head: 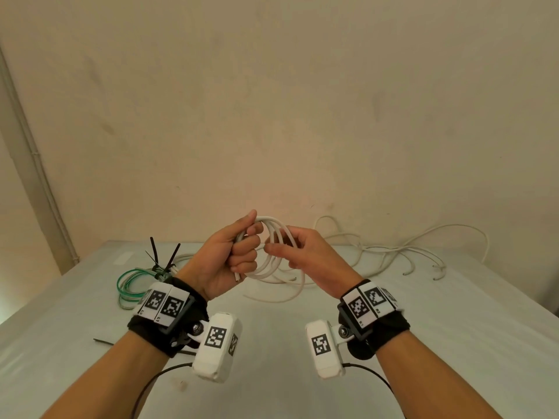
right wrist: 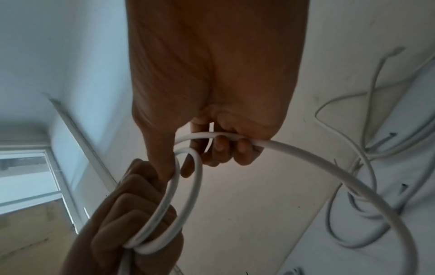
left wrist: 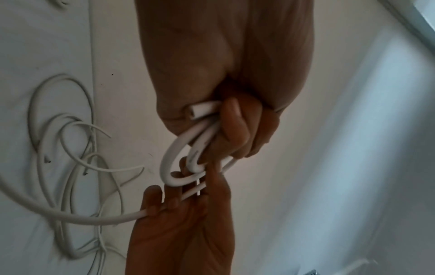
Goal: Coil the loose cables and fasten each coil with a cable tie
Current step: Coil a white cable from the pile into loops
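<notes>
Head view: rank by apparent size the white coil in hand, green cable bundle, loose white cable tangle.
1. loose white cable tangle, widest spread
2. white coil and green cable bundle: look alike, and the coil is raised nearer the camera, so unranked

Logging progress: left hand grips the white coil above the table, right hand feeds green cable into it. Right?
Not quite. The cable in the right hand is white, as the right wrist view shows. The left hand does grip the white coil.

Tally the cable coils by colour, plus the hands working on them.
White coil: 1
Green coil: 1
Hands: 2, left hand and right hand, both holding the white coil
Total: 4
</notes>
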`<state>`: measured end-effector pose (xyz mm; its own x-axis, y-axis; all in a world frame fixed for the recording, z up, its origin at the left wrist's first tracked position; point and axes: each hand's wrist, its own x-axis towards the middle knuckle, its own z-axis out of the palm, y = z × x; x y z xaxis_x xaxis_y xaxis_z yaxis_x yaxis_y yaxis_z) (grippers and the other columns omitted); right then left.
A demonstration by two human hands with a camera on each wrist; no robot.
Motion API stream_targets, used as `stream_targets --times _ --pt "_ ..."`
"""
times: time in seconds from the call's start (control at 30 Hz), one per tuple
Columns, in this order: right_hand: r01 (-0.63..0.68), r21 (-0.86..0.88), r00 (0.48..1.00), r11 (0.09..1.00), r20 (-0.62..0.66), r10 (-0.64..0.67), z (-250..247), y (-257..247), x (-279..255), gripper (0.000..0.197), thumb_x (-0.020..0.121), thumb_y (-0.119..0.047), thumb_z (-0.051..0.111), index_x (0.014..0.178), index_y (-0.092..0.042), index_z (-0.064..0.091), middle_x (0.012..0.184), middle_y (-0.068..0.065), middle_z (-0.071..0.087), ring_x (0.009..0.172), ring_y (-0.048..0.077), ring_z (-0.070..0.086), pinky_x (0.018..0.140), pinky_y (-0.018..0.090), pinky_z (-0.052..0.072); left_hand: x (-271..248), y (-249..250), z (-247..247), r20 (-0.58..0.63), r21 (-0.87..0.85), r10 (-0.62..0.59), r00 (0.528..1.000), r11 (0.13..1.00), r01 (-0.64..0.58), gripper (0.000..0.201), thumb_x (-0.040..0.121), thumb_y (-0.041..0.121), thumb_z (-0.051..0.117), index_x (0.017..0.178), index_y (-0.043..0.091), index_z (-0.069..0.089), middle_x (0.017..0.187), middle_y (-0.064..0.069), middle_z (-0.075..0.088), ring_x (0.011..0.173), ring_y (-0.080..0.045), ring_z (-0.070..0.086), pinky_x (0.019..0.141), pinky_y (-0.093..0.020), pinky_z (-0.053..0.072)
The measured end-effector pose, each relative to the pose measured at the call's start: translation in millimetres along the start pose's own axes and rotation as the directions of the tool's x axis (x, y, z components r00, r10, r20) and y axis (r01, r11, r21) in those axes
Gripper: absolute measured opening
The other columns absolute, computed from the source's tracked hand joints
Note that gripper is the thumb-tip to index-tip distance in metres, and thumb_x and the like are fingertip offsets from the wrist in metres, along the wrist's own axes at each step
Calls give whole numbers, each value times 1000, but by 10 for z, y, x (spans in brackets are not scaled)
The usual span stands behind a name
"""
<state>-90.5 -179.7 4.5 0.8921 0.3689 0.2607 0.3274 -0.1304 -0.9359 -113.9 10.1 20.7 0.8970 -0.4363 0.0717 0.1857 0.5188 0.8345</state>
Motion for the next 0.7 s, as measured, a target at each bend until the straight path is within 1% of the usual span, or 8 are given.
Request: stream_targets --times 0.07,0.17,0.27,0.37,0.5,0.57,0.63,0.7 --pt "2 -17 1000 1000 -9 -2 37 25 0 26 91 -19 75 109 -2 68 78 3 49 73 18 42 67 31 37 -8 -41 21 7 32 -9 1000 999 8 36 101 41 50 72 20 47 53 9 11 41 -8 6 41 -21 10" --pt "56 -132 998 990 -29 -60 128 -11 18 25 89 -11 66 113 -12 67 91 15 63 79 16 55 74 33 47 -5 -87 38 32 70 -12 999 997 10 37 102 41 48 71 20 46 52 9 13 41 -8 8 41 -21 12" --pt "115 -217 993 969 6 -116 148 -77 45 26 91 1 54 115 -8 61 91 8 62 79 12 58 74 30 47 17 -41 54 34 81 2 999 997 -5 39 103 41 46 70 20 45 47 11 21 42 -9 8 41 -21 14" --pt "87 -62 991 994 104 -80 94 -75 49 35 94 5 44 124 -7 58 97 8 61 84 12 62 77 28 49 9 26 66 21 99 0 1000 995 -2 39 103 40 46 70 19 44 46 10 23 43 -10 8 41 -21 16" --pt "3 141 979 990 200 -31 71 -7 49 46 84 3 39 125 -2 59 92 5 59 85 18 53 80 40 39 -24 33 105 8 119 -47 999 992 45 43 103 44 46 68 19 43 50 7 13 43 -11 8 40 -21 18" --pt "-17 183 976 983 218 -24 60 5 47 36 82 3 40 114 7 56 82 1 60 79 14 55 77 40 36 -40 39 130 -8 134 -68 998 989 68 44 103 43 47 67 20 40 48 8 13 41 -11 7 40 -22 16" --pt "-12 231 980 973 197 -34 49 1 31 16 89 4 45 99 1 57 79 3 60 75 12 56 75 38 36 -56 70 140 -18 87 -58 998 994 59 43 102 41 50 66 22 38 46 10 13 40 -10 6 40 -22 13" --pt "-13 316 992 949 127 -28 53 -5 15 12 100 0 52 94 -4 62 81 7 61 72 12 52 68 29 37 -59 104 137 -22 -44 -23 999 999 22 42 101 39 50 64 22 37 48 10 9 40 -10 3 40 -21 10"
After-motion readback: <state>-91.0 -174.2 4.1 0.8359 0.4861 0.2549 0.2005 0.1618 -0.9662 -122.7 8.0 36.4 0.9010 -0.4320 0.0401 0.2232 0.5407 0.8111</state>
